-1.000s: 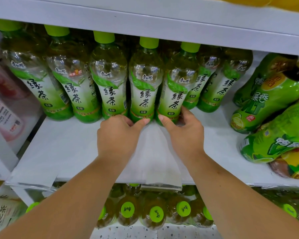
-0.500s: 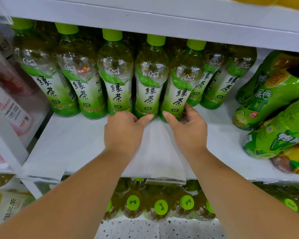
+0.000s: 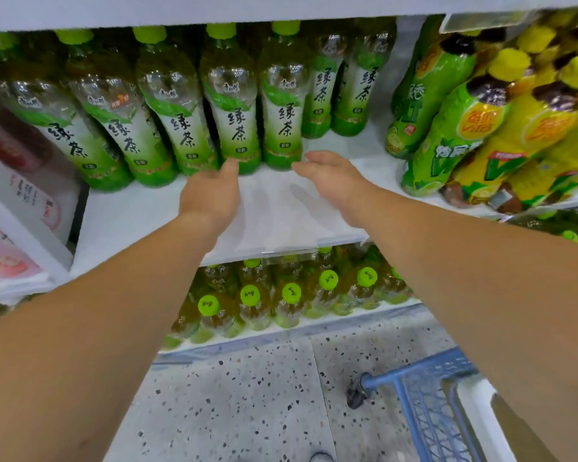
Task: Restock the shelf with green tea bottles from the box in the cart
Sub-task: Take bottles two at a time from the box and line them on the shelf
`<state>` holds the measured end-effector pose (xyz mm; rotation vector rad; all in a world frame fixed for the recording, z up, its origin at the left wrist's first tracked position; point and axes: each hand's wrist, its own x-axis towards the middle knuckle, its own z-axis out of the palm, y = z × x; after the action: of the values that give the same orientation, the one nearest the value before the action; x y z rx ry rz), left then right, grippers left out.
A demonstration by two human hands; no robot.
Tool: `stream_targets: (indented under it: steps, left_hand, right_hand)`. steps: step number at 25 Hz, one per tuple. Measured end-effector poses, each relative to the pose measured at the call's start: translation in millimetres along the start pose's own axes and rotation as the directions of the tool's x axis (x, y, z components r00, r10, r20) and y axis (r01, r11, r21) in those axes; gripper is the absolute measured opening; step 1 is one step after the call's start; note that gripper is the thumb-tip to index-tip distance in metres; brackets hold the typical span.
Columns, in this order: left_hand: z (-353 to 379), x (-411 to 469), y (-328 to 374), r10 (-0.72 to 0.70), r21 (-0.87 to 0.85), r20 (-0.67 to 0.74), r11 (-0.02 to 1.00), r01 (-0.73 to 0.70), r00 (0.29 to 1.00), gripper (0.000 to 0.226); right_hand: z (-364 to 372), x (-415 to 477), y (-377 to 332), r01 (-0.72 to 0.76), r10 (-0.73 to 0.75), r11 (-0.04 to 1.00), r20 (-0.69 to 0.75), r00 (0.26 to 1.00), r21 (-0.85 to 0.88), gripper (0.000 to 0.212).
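Bottles in bright green labels [image 3: 447, 141] lean at the right, and yellow-labelled bottles [image 3: 531, 128] crowd just beside them, further right. At the far left stand blurred pink and white packs [image 3: 30, 201]. Below lies a pale speckled floor [image 3: 247, 395], with a shoe tip [image 3: 321, 456] at the bottom edge.

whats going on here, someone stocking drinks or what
A person is stocking a store shelf with green tea bottles, which stand upright in a row along it. Both hands are open and hold nothing: the left hand is at the bottles' bases, the right hand just clear of them. A blue cart stands at lower right.
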<state>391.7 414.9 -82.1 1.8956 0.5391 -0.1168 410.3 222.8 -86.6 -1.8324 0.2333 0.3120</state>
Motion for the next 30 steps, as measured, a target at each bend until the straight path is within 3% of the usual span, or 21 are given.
stream_targets:
  steps: [3, 5, 9, 14, 18, 21, 30]
  left_hand:
    - [-4, -25, -4, -0.02, -0.043, 0.137, 0.999, 0.026, 0.99, 0.041]
    - [-9, -52, -6, -0.015, -0.059, 0.207, 0.998, 0.028, 0.978, 0.057]
    - [-35, -112, -15, 0.024, -0.001, 0.285, 1.0, -0.025, 0.958, 0.051]
    - [-83, -190, -16, 0.031, 0.057, 0.413, 0.997, -0.06, 0.91, 0.05]
    - [-113, -237, -9, 0.077, 0.039, 0.433, 0.994, -0.104, 0.898, 0.061]
    - [-126, -272, -3, 0.086, 0.082, 0.498, 0.986, -0.146, 0.863, 0.055]
    - [-78, -366, 21, 0.099, 0.058, 0.648, 0.982, -0.179, 0.755, 0.053]
  right_hand:
    - [-3, -32, 7, -0.102, 0.102, 0.993, 0.0, 0.995, 0.058, 0.055]
    - [1, -64, 12, -0.16, 0.16, 0.985, 0.005, 0.987, 0.067, 0.058]
    - [6, -138, 14, -0.254, 0.254, 0.966, 0.004, 0.967, 0.05, 0.056]
    - [3, -246, -9, -0.197, 0.197, 0.98, -0.072, 0.978, 0.0, 0.053]
    - [5, -330, -28, -0.199, 0.211, 0.975, -0.145, 0.967, 0.094, 0.055]
    - [7, -385, -38, -0.189, 0.204, 0.978, -0.208, 0.956, 0.092, 0.055]
    - [-31, -483, -24, -0.27, 0.293, 0.956, -0.349, 0.89, 0.112, 0.054]
